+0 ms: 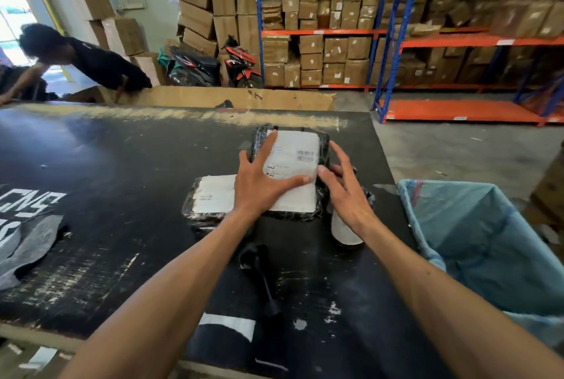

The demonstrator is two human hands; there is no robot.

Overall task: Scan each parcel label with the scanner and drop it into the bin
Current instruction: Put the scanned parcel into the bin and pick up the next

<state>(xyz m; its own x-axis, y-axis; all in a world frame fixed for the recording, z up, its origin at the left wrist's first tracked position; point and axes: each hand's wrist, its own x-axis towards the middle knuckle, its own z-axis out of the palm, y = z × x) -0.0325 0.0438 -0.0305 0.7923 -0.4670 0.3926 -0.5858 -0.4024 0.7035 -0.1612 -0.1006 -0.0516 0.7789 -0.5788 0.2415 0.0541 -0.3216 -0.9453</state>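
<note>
Far to the left of the fingers, a grey scrap of sheet point(27, 244) on the black table point(122, 165). Just left of the left hand point(259, 186), a lower parcel point(210, 201) in glossy black wrap, white label up, partly under the wrist. Left hand spread flat, fingers straight, pressing down on the label point(293, 171) of the top parcel point(290, 146), thumb stretched right along the paper. Barcode just beyond the thumb, between both hands, uncovered. Below the left wrist, near the body, a dark scanner point(259, 275) lying untouched on the table. Right hand point(345, 189) touching the parcel's right edge, fingers loosely bent, holding nothing; thumb tip meeting the left thumb tip. Under the right palm, a grey cylinder-like object point(345, 229), unclear what. Well right of the fingers, a bin point(488, 241) lined with pale blue plastic. Parcel probably light and fairly soft, wrap likely slippery; best taken by the two side edges, clear of the barcode.
</note>
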